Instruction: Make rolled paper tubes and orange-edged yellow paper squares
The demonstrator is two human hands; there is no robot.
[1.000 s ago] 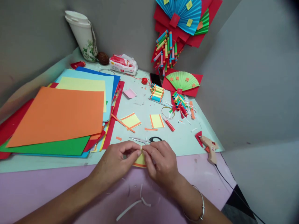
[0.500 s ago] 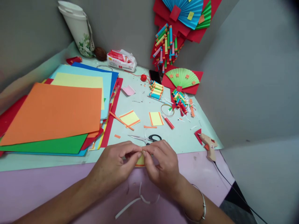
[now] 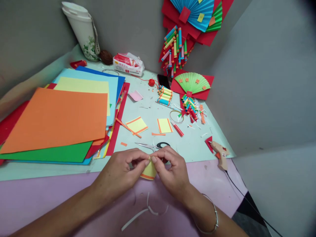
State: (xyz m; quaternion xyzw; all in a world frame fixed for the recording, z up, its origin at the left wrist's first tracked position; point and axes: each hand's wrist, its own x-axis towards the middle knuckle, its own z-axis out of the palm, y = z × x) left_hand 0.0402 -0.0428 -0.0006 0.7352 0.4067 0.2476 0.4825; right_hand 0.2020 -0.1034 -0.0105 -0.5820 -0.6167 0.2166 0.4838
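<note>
Between my left hand [image 3: 128, 166] and my right hand [image 3: 172, 169] is a small yellow paper piece with orange edging [image 3: 148, 171]. Both hands pinch its upper edge with thumb and fingertips, nearly touching each other. The fingers cover the top of the paper; its lower part bulges toward me. Scissors [image 3: 148, 145] with black handles lie just beyond my hands, partly hidden by the right one. Farther off are two flat yellow squares with orange edge strips, one on the left [image 3: 137, 125] and one on the right [image 3: 165, 125], beside a red tube [image 3: 177, 129].
A stack of coloured paper [image 3: 59, 118] fills the left. A hot glue gun [image 3: 221, 153] with a cord lies at right. Behind are rolled paper tubes [image 3: 165, 95], a green paper fan [image 3: 193, 83], a tissue pack [image 3: 128, 64] and a white cup [image 3: 82, 33]. White strips [image 3: 134, 220] lie nearest me.
More of the yellow paper shows below my fingers, and its lower edge has tilted. My right hand has shifted slightly left and up. Both hands keep their pinch.
</note>
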